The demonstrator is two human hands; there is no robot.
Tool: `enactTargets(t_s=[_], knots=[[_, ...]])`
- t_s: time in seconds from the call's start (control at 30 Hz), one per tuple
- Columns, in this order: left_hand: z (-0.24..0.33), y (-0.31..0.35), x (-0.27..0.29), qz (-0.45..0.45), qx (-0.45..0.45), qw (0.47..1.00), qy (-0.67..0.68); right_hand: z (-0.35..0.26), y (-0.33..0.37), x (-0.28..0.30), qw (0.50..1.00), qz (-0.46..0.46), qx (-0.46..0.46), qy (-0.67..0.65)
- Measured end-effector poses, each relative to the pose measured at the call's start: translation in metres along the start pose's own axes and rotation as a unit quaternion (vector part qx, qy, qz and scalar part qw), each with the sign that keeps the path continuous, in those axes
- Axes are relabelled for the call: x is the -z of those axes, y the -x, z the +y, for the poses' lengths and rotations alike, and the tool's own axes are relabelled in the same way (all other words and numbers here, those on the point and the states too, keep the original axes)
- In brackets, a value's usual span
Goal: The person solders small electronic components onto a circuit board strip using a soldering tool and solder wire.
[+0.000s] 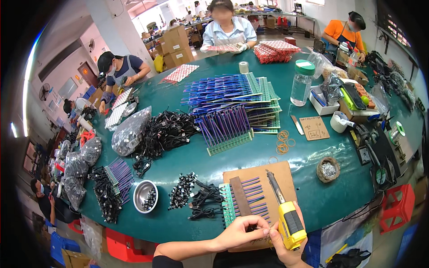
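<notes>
My right hand (288,250) grips a yellow and black soldering gun (291,223), its metal tip pointing up and away over a brown cardboard sheet (283,178). My left hand (243,231) is closed in a pinch close to the right thumb; what the fingertips hold is too small to make out. Just beyond the left hand, a green circuit board strip (228,203) lies on the cardboard's left edge. Purple and blue wires (254,193) stick out to its right, with a brown bar (240,196) across them. Black cables (206,201) lie against the strip's left side.
Around these on the green table (187,165) are a metal bowl (145,196) of small black parts, stacked wired boards (237,102), a black cable heap (165,134), rubber bands (282,145), a clear jar (302,82) and a shavings pot (328,169). Other people work around the table.
</notes>
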State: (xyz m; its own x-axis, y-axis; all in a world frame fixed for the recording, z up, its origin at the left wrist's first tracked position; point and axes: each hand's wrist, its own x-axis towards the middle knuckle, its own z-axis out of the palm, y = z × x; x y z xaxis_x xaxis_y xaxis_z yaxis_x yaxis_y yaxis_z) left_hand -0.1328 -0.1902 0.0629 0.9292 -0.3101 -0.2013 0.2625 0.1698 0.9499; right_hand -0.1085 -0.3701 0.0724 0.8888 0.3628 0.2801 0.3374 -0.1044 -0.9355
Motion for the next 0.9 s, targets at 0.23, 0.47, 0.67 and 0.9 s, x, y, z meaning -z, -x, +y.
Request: enactTargets(t_s=[0.23,0.47,0.67,0.9], knots=[[0.001,0.003,0.004,0.047,-0.009,0.999,0.024,0.001,0.013,-0.010,0.954,0.061,-0.179,-0.231],[0.006,0.005,0.009,-0.014,-0.010,0.998,-0.052,0.005,0.010,-0.003,0.981,0.012,-0.085,-0.176],[0.007,0.002,0.007,-0.035,0.006,0.998,-0.054,0.005,0.009,-0.011,0.993,0.017,-0.014,-0.117],[0.004,0.004,0.000,-0.006,0.027,1.000,0.010,0.009,0.015,-0.013,0.997,0.030,0.014,-0.075]])
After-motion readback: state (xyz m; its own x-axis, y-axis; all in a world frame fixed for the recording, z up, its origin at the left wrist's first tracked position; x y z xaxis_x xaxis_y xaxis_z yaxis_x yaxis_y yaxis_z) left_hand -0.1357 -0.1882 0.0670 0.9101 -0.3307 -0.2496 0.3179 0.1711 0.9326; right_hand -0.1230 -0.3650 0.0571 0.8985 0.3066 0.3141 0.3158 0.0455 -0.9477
